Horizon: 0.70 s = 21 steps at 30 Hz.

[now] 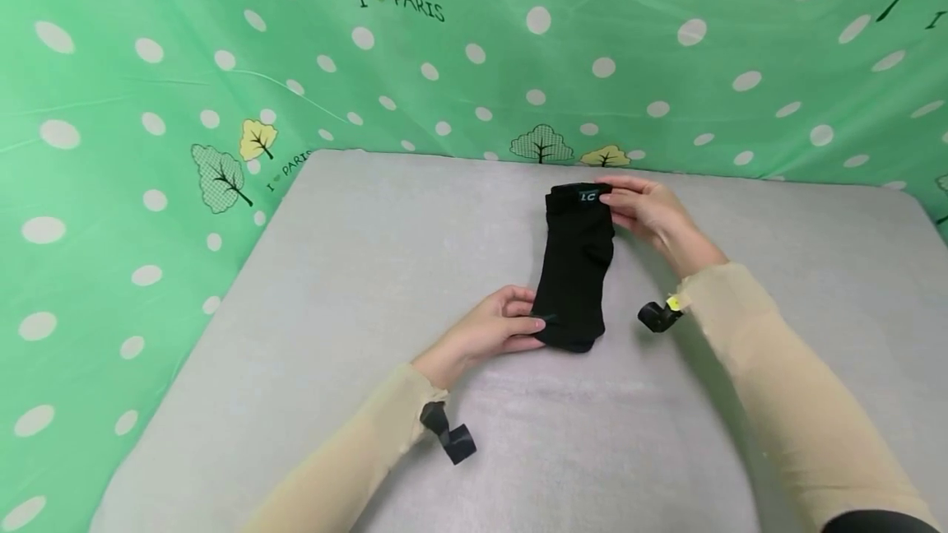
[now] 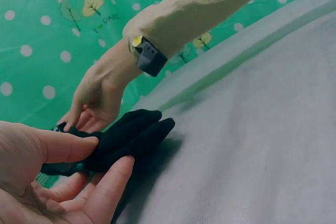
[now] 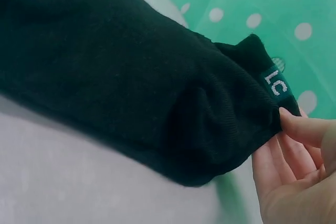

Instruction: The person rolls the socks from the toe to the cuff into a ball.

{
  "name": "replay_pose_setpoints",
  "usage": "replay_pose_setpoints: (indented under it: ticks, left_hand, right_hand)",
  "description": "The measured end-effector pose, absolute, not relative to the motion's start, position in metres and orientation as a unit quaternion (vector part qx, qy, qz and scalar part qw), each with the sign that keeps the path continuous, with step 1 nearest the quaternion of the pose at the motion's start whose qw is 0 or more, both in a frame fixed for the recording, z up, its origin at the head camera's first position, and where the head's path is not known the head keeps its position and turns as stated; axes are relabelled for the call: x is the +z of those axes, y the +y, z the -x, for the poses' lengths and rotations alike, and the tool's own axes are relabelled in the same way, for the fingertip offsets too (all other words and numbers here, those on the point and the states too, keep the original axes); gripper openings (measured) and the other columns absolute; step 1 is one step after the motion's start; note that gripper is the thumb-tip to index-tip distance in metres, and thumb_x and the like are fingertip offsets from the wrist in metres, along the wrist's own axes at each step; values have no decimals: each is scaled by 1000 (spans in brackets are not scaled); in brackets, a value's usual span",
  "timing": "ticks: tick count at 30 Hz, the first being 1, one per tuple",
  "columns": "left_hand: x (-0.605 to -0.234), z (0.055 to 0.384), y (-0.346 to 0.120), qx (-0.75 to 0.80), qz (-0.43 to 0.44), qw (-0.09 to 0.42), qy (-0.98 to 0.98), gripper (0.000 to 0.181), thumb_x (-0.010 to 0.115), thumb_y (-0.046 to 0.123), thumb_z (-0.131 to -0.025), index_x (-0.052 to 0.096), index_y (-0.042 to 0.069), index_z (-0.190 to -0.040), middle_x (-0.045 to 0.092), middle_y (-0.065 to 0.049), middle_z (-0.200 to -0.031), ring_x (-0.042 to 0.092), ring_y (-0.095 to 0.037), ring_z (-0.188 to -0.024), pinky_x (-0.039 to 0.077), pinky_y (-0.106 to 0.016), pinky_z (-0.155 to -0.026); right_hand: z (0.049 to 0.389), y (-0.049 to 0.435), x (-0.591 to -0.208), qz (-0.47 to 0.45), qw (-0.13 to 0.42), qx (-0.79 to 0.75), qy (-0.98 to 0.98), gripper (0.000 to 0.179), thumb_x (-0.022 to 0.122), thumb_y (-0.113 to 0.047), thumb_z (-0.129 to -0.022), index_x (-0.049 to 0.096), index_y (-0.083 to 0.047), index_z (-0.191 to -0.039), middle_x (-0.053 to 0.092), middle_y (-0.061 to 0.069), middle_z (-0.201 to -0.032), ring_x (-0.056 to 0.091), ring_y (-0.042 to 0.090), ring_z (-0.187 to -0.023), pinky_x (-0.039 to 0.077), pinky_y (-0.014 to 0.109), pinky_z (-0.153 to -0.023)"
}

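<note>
A pair of black socks (image 1: 573, 270), one laid over the other, stretches lengthwise between my two hands. In the head view my left hand (image 1: 499, 323) pinches the lower left edge near the toe end. The left wrist view shows two rounded toes of the socks (image 2: 134, 135) side by side, just past the left thumb and finger. At the top, my right hand (image 1: 648, 212) pinches the corner of the cuff between thumb and fingers. A label with pale letters (image 3: 275, 83) on the cuff is right beside the right thumb (image 3: 302, 127).
A grey cloth-covered surface (image 1: 370, 253) lies beneath the socks. Behind it and on the left hangs a green dotted curtain (image 1: 415, 89) printed with trees. Black strap ends (image 1: 448, 434) dangle from the sleeved wrists.
</note>
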<state>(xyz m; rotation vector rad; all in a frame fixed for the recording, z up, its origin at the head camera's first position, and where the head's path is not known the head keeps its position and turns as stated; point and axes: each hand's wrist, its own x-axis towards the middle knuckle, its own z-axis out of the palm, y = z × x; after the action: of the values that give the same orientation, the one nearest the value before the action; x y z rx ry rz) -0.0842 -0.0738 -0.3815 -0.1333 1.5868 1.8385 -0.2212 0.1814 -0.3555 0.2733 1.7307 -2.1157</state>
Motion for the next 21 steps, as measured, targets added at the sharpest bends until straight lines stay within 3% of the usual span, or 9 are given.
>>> replay_pose_setpoints:
  ticks: [5, 8, 11, 13, 21]
  left_hand:
    - [-380, 83, -73, 695, 33, 337, 635, 53, 55, -7, -95, 35, -2, -143, 50, -18, -130, 61, -17, -97, 56, -40, -96]
    - [-378, 82, -76, 682, 18, 337, 649, 56, 56, -8, -94, 34, -3, -146, 47, -25, -139, 61, -18, -98, 57, -40, -95]
    - [-376, 82, -81, 665, 0, 341, 665, 57, 56, -8, -95, 33, -3, -147, 43, -28, -144, 62, -19, -99, 57, -40, -95]
    - [-375, 83, -85, 649, -14, 342, 679, 56, 56, -7, -95, 35, -3, -147, 42, -28, -145, 63, -20, -101, 57, -39, -94]
    - [-369, 91, -103, 585, -78, 298, 750, 41, 61, -1, -95, 51, -4, -134, 55, -21, -138, 69, -20, -99, 60, -33, -85]
  right_hand:
    - [226, 181, -366, -99, 190, -691, 690, 39, 66, -9, -95, 64, -18, -134, 72, -21, -87, 69, -4, -81, 56, 15, -72]
    - [228, 180, -368, -95, 194, -627, 749, 54, 64, -17, -97, 47, -11, -148, 68, -19, -105, 64, -7, -86, 55, 15, -81]
    - [226, 179, -367, -84, 192, -586, 783, 58, 60, -23, -100, 40, -10, -152, 58, -2, -130, 59, -4, -95, 53, 22, -95]
    - [223, 180, -365, -76, 186, -579, 790, 59, 58, -24, -101, 35, -8, -153, 52, 6, -137, 59, -2, -98, 52, 27, -100]
    - [190, 193, -354, -32, 107, -655, 748, 52, 61, -14, -99, 39, 1, -142, 54, -1, -114, 64, 4, -96, 57, 20, -85]
